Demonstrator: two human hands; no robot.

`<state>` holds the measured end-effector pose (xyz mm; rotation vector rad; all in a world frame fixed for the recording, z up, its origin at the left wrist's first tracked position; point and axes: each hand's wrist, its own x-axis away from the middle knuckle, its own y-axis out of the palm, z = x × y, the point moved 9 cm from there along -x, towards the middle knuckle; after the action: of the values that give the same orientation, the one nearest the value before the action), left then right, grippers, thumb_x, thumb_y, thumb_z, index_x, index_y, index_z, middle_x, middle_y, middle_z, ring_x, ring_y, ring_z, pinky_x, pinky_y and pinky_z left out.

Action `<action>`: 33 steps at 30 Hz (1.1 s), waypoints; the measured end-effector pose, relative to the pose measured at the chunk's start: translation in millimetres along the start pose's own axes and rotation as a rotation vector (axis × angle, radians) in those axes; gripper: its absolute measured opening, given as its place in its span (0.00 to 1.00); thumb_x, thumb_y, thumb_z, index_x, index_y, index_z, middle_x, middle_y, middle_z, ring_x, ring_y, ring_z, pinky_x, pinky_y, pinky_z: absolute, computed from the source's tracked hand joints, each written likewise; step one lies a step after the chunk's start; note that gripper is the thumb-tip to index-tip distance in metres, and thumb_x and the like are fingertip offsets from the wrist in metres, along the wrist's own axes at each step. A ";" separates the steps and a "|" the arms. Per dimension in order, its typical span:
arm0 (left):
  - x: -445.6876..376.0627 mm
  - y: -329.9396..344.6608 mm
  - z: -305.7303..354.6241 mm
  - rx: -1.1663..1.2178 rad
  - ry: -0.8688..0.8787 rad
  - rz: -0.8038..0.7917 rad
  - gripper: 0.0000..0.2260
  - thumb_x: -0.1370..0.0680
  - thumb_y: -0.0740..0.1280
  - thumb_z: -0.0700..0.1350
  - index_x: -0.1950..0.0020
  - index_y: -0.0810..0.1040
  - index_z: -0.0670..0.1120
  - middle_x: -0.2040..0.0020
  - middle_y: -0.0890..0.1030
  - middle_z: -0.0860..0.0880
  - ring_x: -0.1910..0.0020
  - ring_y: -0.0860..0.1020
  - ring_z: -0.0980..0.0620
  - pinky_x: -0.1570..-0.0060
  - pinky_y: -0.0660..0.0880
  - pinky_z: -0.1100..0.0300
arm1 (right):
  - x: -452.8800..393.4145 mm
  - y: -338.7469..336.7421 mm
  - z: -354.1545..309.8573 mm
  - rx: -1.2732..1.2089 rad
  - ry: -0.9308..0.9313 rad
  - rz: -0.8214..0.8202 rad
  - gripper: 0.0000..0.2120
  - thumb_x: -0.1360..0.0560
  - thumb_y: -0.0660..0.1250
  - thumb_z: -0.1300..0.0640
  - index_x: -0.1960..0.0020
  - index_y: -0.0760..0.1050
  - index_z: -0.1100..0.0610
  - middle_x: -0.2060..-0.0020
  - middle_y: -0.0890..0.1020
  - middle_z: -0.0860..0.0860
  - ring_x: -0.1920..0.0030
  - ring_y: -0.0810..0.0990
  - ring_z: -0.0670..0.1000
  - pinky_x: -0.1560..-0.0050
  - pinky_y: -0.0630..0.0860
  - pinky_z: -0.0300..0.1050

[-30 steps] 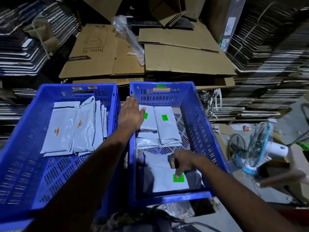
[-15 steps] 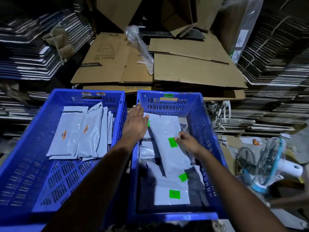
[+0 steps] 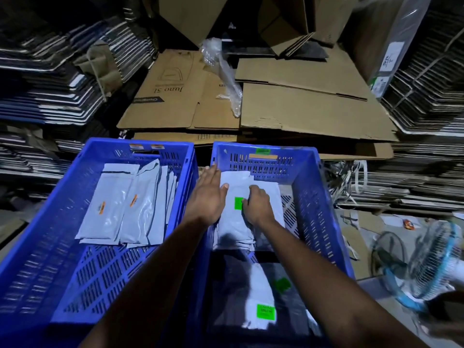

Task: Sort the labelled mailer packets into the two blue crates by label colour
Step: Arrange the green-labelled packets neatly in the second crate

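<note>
Green-labelled packets [image 3: 261, 297] lie near in the right crate [image 3: 324, 197]. Farther in, my right hand [image 3: 257, 205], fingers curled, presses a green-labelled mailer [image 3: 236, 222] onto the stack; my left hand [image 3: 208, 199] rests open, steadying. Next I judge: release, fetch another. Orange-labelled packets [image 3: 120, 207] fill the left crate [image 3: 37, 247]. Flattened cardboard [image 3: 301, 109] is stacked beyond.
</note>
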<state>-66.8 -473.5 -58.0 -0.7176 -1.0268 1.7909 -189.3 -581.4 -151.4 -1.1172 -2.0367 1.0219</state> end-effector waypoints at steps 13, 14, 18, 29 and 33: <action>-3.2 5.4 -1.1 0.032 -0.025 -0.001 0.26 0.15 0.51 0.53 0.19 0.50 0.44 0.18 0.47 0.50 0.20 0.42 0.54 0.21 0.47 0.52 | -5.3 69.2 -15.4 0.278 -0.163 -0.151 0.32 0.20 0.41 0.40 0.18 0.43 0.49 0.19 0.43 0.56 0.19 0.42 0.56 0.22 0.43 0.62; -3.2 6.1 -2.1 0.048 -0.012 0.005 0.26 0.15 0.52 0.52 0.19 0.51 0.43 0.18 0.47 0.49 0.20 0.43 0.54 0.21 0.47 0.51 | -7.4 71.9 -15.3 0.283 -0.151 -0.161 0.30 0.18 0.45 0.43 0.18 0.43 0.49 0.19 0.42 0.56 0.19 0.41 0.56 0.22 0.42 0.62; -2.5 4.7 -1.6 0.061 0.022 0.046 0.26 0.15 0.54 0.51 0.20 0.54 0.41 0.18 0.50 0.46 0.20 0.46 0.51 0.21 0.48 0.51 | -14.4 80.3 -16.2 0.338 -0.139 -0.227 0.29 0.17 0.45 0.43 0.18 0.44 0.49 0.19 0.43 0.56 0.20 0.40 0.55 0.22 0.41 0.62; -4.7 4.9 -1.2 -0.031 -0.003 0.097 0.26 0.15 0.54 0.50 0.19 0.53 0.43 0.18 0.49 0.48 0.20 0.46 0.53 0.21 0.44 0.56 | -37.2 59.9 -23.5 0.205 -0.160 -0.172 0.28 0.16 0.43 0.45 0.18 0.43 0.52 0.19 0.42 0.55 0.20 0.40 0.55 0.23 0.42 0.62; -8.2 6.6 -4.2 -0.036 -0.002 0.096 0.25 0.15 0.55 0.48 0.19 0.54 0.43 0.18 0.51 0.47 0.20 0.47 0.52 0.22 0.45 0.58 | -44.9 69.7 -27.2 0.152 -0.120 -0.203 0.27 0.16 0.44 0.45 0.19 0.46 0.49 0.19 0.45 0.50 0.20 0.42 0.54 0.23 0.44 0.65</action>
<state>-62.9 -481.0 -65.5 -0.7991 -1.0431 1.8593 -118.1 -586.8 -201.5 -0.7699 -2.0767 1.1407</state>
